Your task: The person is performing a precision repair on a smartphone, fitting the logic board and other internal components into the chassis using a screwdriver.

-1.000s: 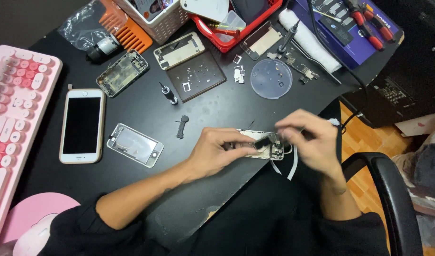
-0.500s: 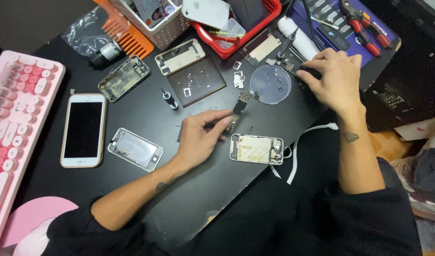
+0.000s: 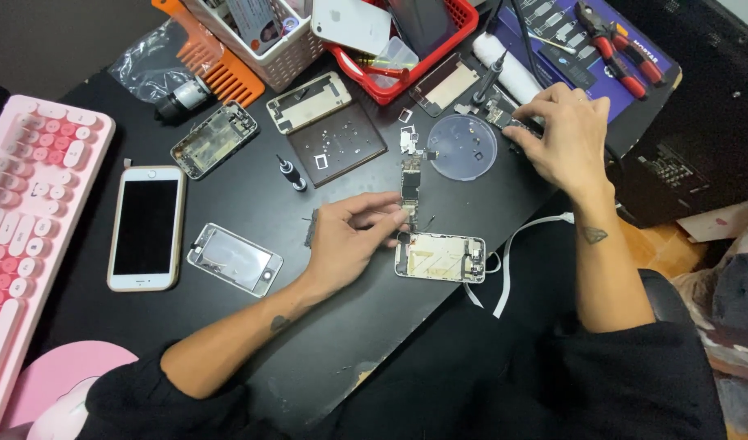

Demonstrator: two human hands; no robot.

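The left hand pinches the lower end of a long circuit board that runs away from its fingertips, while the right hand, farther off, curls over small parts.

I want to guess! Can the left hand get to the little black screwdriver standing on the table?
Probably yes. The left hand rests just right of the small screwdriver, and only bare black table lies between them, with nothing blocking.
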